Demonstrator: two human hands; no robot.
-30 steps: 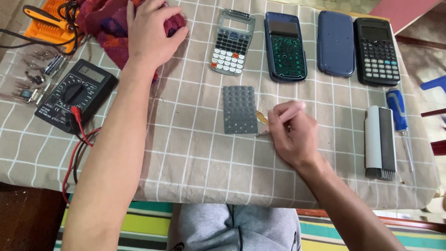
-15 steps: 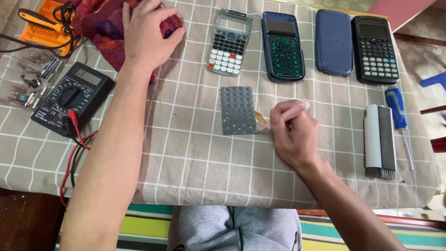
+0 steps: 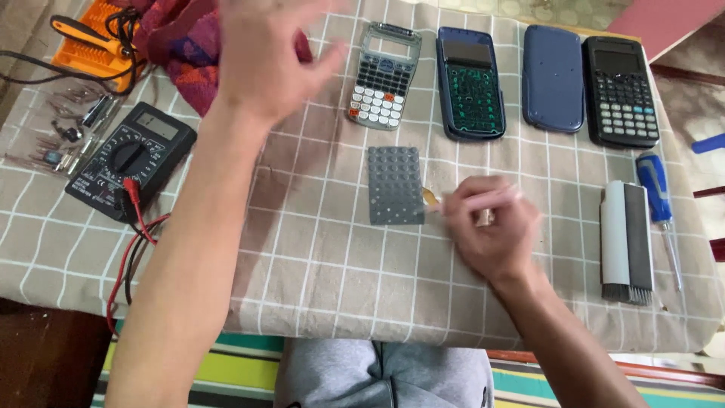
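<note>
Now the left hand (image 3: pixel 264 57) has lifted off the red cloth (image 3: pixel 189 53), blurred, fingers spread and empty, while the right hand (image 3: pixel 491 227) stays curled by the grey keypad mat (image 3: pixel 395 185) on the checked tablecloth (image 3: pixel 317 264), its grip unclear, so work centres on the mat.

Left hand (image 3: pixel 266 57) motion-blurred, fingers (image 3: pixel 321 64) smeared, top cut by frame edge. Right hand (image 3: pixel 491 227) blurred; small yellowish item (image 3: pixel 430 197) under it mostly hidden, unidentifiable.
</note>
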